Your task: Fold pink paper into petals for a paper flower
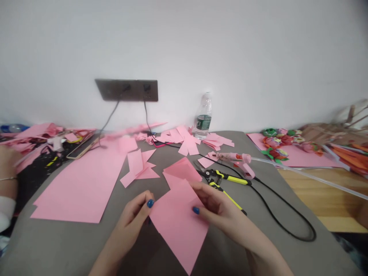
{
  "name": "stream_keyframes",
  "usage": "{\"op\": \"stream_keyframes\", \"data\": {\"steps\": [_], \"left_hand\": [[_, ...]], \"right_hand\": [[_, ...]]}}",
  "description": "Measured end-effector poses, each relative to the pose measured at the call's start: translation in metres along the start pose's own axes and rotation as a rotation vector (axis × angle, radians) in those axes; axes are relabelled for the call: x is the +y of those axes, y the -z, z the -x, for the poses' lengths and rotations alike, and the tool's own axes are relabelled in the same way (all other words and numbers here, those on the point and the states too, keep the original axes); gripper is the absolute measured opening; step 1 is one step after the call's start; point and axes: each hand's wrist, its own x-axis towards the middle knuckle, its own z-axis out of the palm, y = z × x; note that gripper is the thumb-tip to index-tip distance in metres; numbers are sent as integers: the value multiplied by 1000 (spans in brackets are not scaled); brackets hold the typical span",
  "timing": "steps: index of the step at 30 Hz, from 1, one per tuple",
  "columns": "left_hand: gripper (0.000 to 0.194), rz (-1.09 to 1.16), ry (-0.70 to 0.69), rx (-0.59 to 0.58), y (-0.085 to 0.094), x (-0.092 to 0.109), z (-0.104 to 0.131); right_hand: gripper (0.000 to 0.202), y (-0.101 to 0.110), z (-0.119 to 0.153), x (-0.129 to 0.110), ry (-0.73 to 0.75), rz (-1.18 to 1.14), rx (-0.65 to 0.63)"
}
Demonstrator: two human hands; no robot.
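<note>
A square of pink paper (180,226) is held up, corner downward, between my two hands. My left hand (137,214) pinches its left corner, thumb in front and fingers curled behind. My right hand (214,205) grips its upper right edge, thumb on the front face and fingers behind. Just behind it on the grey table (71,245) lies a small stack of pink squares (182,168). Pliers with yellow and black handles (232,178) rest open to the right of the stack.
A pink glue gun (244,165) with a looping black cord stands behind the pliers. Large pink sheets (86,184) and a phone (82,148) lie left. A water bottle (203,119) is near the wall. Paper flowers (277,143) sit right. Another person's arm (7,172) shows far left.
</note>
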Motion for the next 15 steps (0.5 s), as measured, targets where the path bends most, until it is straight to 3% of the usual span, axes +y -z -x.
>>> {"op": "stream_keyframes", "data": {"steps": [5, 9, 10, 13, 15], "left_hand": [[37, -106, 83, -225, 0, 6, 1], [10, -276, 85, -196, -6, 8, 1], [13, -306, 79, -168, -9, 9, 1], [62, -413, 35, -127, -20, 10, 3], [80, -508, -2, -115, -28, 9, 3]], "right_hand": [[27, -2, -5, -1, 8, 143, 136], [13, -7, -9, -3, 13, 397, 185], [14, -9, -10, -2, 15, 479, 201], [17, -19, -11, 1, 23, 691, 253], [19, -25, -12, 2, 22, 780, 271]]}}
